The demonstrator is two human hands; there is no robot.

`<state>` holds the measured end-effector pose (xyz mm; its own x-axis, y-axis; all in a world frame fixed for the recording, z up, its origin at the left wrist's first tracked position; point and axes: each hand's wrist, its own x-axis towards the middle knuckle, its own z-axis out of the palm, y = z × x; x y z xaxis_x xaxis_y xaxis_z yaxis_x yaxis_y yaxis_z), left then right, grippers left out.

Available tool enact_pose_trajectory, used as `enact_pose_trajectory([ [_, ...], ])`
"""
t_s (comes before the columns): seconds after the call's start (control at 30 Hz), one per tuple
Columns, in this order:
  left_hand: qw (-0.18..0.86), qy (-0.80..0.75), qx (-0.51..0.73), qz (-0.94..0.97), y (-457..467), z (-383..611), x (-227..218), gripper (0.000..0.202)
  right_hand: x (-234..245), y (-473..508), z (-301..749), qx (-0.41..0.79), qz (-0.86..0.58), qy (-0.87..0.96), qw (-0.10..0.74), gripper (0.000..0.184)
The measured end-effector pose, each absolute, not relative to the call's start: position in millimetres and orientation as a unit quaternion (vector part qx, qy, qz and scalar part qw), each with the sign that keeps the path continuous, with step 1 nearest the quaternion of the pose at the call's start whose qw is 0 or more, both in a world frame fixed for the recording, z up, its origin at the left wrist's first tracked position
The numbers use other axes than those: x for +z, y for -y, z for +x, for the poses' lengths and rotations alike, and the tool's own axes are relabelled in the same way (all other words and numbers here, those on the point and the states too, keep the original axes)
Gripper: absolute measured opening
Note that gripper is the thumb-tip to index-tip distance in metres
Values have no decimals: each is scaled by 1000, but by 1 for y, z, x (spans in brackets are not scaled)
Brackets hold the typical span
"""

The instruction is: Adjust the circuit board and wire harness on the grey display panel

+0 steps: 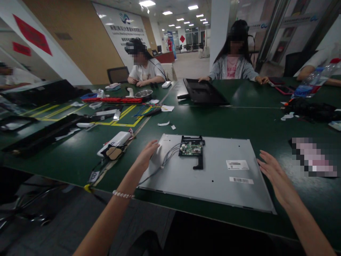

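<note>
A flat silver display panel (165,181) lies back side up on the green table in front of me. On it sit a green circuit board (192,148) and a black plastic bracket (199,163). Grey cables (168,157) run from the board toward the panel's left edge. My left hand (147,153), fingers extended, is at the panel's upper left edge. At the right edge is my right hand (271,170), its fingers spread and stretched out. Neither hand is wrapped round anything; whether the fingertips touch the panel I cannot tell.
A white power bank (115,144) with a cable lies left of the panel. Black trim pieces (45,133) are farther left. Across the table, a person's hand (204,79) rests on a tilted black monitor shell (205,93). Bottles (309,83) stand at the right; paper scraps (163,123) lie behind the panel.
</note>
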<state>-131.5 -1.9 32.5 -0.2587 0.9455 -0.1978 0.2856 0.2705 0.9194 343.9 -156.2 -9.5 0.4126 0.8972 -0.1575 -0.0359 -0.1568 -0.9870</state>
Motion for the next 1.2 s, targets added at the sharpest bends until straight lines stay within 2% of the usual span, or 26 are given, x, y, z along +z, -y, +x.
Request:
enact_pose_trajectory([
  [0.3,432,-663,389,473,10,-116,31,47,-4,166,354,403,-642,338,557,64],
  [0.67,445,-658,376,477,23,-83,41,48,5,173,364,369,-693,337,519,73],
  [0.83,442,-643,372,502,33,-69,48,50,-5,175,372,360,-690,373,505,71],
  [0.97,447,-631,368,517,39,-57,47,51,-23,175,386,323,-699,432,470,70],
  [1.2,425,-636,341,546,47,-39,36,65,-38,175,399,125,-732,584,326,61],
])
